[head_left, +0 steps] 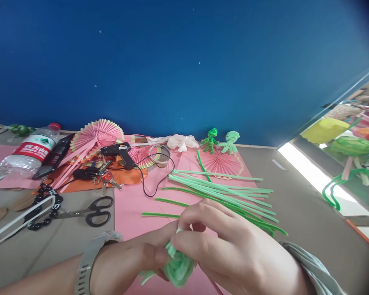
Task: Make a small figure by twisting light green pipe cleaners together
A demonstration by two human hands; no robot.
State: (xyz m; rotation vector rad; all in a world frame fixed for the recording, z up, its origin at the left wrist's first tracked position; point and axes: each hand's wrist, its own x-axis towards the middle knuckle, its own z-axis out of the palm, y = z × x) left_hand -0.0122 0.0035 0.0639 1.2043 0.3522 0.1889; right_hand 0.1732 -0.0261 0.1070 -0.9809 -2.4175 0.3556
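A light green coil of bent pipe cleaner (178,268) is held between both hands near the bottom of the head view. My left hand (138,256), with a watch at its wrist, grips the coil from the left, thumb on top. From the right, my right hand (227,241) pinches the coil's upper end between thumb and fingers. Some of its fingertips are hidden. Just beyond lie loose light green pipe cleaners (221,190) and darker green pipe cleaners (169,202) on pink paper (132,213).
Two green pipe cleaner figures (213,138) stand at the back beside folded pink paper fans (96,135). A black glue gun (119,153), keys (106,176), scissors (95,212) and a plastic bottle (33,149) lie to the left. A blue wall (172,69) rises behind.
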